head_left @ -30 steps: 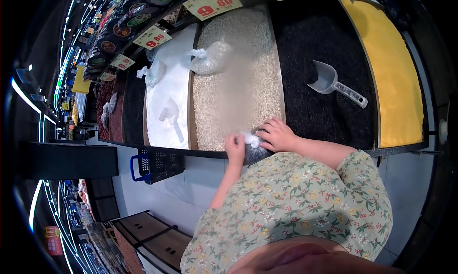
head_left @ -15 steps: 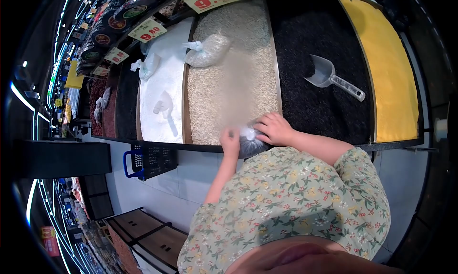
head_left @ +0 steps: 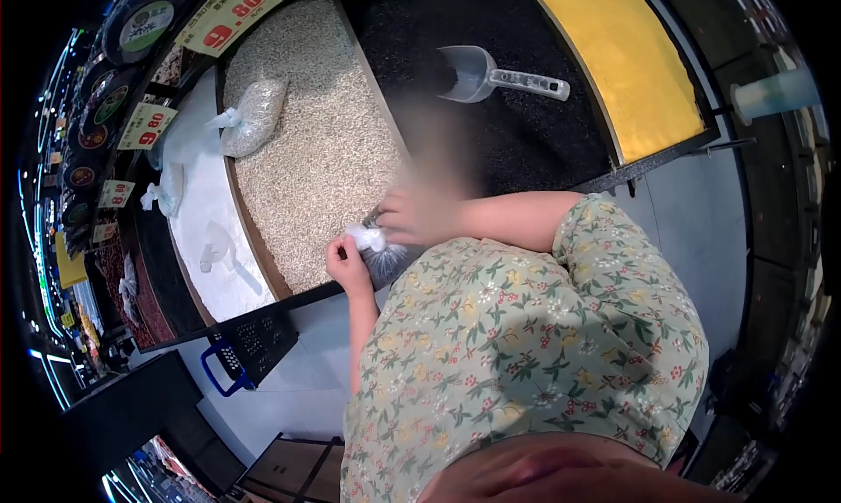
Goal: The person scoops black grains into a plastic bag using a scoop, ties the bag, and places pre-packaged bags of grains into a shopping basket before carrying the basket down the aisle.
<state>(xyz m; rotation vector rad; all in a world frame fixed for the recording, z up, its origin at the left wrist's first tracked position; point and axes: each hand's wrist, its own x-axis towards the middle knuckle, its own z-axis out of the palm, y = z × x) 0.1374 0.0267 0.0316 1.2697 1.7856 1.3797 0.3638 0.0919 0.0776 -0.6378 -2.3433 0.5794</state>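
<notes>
A clear plastic bag with dark contents [head_left: 384, 261] is held against my front, at the near edge of the grain bin. Its white, twisted top [head_left: 366, 238] sits between my two hands. My left hand [head_left: 346, 265] is closed in a pinch at the left side of that top. My right hand [head_left: 405, 219] has its fingers curled onto the top from the right, and a blurred patch covers part of it. The pale grain [head_left: 307, 144] lies just beyond both hands.
A clear scoop [head_left: 491, 78] rests on the black grain [head_left: 543, 140], beside a yellow bin [head_left: 622, 65]. A knotted bag of grain [head_left: 256, 118] lies on the pale grain. Another scoop [head_left: 221, 247] lies in the white bin [head_left: 206, 196]. A dark basket [head_left: 261, 350] with a blue handle stands below.
The view has turned, so the bins now slant and the bag appears farther left. Both hands stay at the top of the bag, with my right fingers closer around it.
</notes>
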